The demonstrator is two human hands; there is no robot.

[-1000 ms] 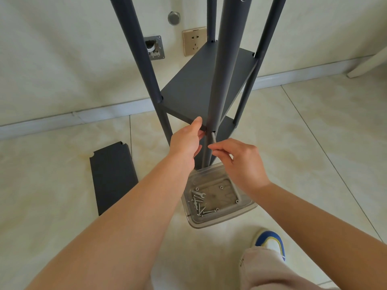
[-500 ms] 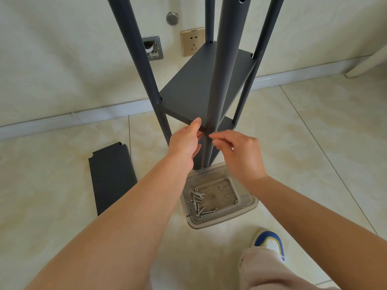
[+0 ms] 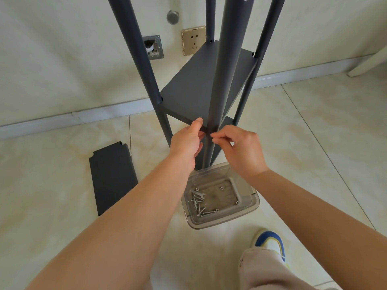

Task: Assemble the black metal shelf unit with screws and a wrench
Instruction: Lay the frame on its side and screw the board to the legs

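Black metal shelf unit (image 3: 201, 86): upright on tiled floor (image 3: 314, 143). L hand (image 3: 186, 141) grips shelf front edge; R hand (image 3: 240, 147) pinches at near post (image 3: 226, 65). Clear plastic tub (image 3: 249, 208) w/ screws (image 3: 200, 208), small wrench (image 3: 198, 194) below

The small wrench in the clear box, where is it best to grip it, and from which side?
Pinch the wrench at its shank from straight above. It lies flat at the clear box's left side, screws close beside it, and only the open top gives access.
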